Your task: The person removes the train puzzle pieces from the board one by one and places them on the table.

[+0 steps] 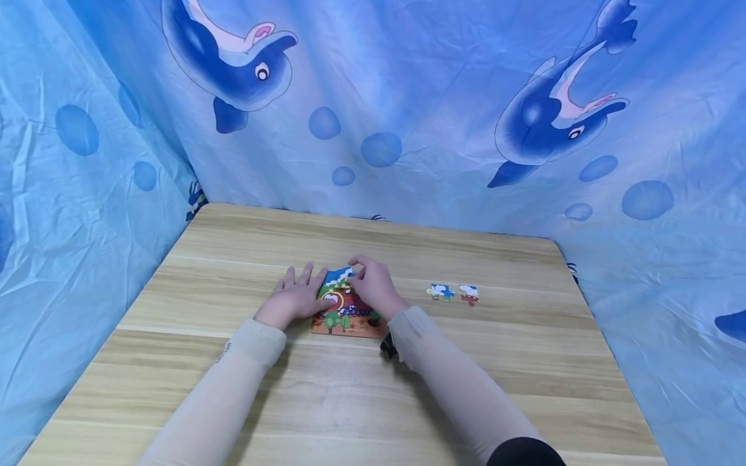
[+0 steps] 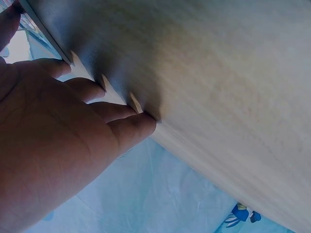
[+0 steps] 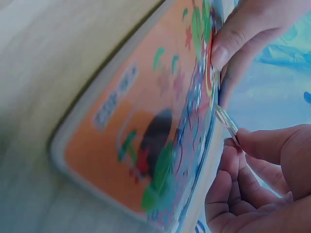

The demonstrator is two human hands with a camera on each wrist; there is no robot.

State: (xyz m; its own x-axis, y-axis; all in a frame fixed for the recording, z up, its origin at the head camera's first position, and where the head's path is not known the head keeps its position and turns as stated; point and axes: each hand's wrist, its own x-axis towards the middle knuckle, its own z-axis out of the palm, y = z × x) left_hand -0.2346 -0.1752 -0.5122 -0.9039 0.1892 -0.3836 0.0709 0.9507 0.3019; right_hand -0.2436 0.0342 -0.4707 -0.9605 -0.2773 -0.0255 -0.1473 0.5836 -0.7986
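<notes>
A colourful jigsaw puzzle (image 1: pixel 350 328) lies on the wooden table, with an orange lower band and green and blue parts toward its far side. My left hand (image 1: pixel 294 300) is spread flat at its left edge, the thumb resting on the picture. In the left wrist view, the fingertips (image 2: pixel 146 124) of that hand press on the tabletop. Over the puzzle's far right part, my right hand (image 1: pixel 375 285) pinches a small puzzle piece (image 3: pixel 226 124) between thumb and forefinger. The piece is tilted, edge-on in the right wrist view, its lower end right at the puzzle.
Two loose pieces lie right of the puzzle: a blue, white and green one (image 1: pixel 440 291) and a white and red one (image 1: pixel 469 294). A blue dolphin-print curtain (image 1: pixel 431 188) hangs behind and beside the table (image 1: pixel 338 401).
</notes>
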